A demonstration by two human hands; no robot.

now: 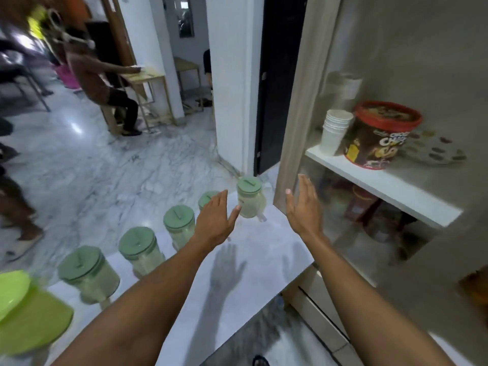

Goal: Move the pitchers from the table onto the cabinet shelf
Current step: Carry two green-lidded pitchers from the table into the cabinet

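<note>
Head view, nearest first: both my forearms stretch over the grey table (264,249), where 5 green-lidded pitchers line the left edge. My left hand (214,220) is open, fingers together, thumb near the farthest pitcher (249,199) but not gripping it. My right hand (303,204) is open and empty, held edge-on. I judge the first grasp is just starting; next, both palms must close round that pitcher and carry it to the cabinet shelf (383,186) beyond.

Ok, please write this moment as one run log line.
left hand: open | right hand: open | farthest pitcher: on table
</note>
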